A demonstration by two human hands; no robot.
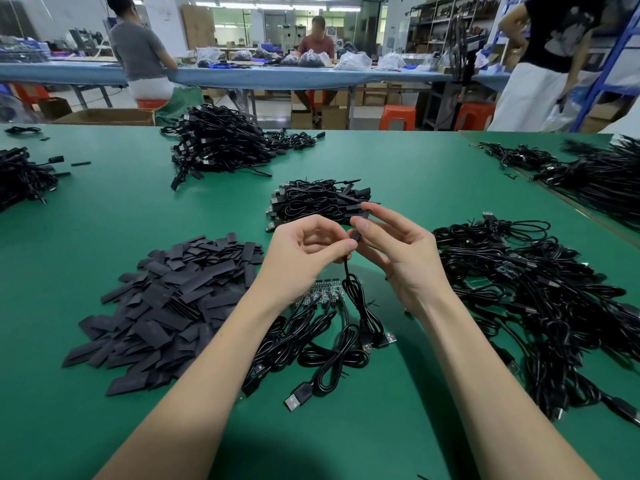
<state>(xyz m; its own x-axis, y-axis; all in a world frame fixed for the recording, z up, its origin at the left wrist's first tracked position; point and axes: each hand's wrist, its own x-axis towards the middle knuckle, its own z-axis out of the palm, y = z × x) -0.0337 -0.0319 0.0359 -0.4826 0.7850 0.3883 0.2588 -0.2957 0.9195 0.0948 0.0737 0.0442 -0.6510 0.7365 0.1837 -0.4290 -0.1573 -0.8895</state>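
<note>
My left hand (304, 252) pinches the upper end of a thin black cable (356, 299) between thumb and fingers, above the green table (121, 209). My right hand (398, 251) pinches a small black sleeve (361, 226) at that same cable end, with its other fingers spread. The cable hangs down to a coil with a USB plug (389, 339) resting on the table. A strip of small green circuit boards (320, 294) lies below my hands, with loose coiled USB cables (329, 362) in front of it.
A heap of flat black sleeves (166, 306) lies at the left. Cable piles sit at the right (540, 296), behind my hands (318, 200), farther back (221, 143), at the left edge (20, 178) and far right (595, 171). People work at a blue table (270, 76) behind.
</note>
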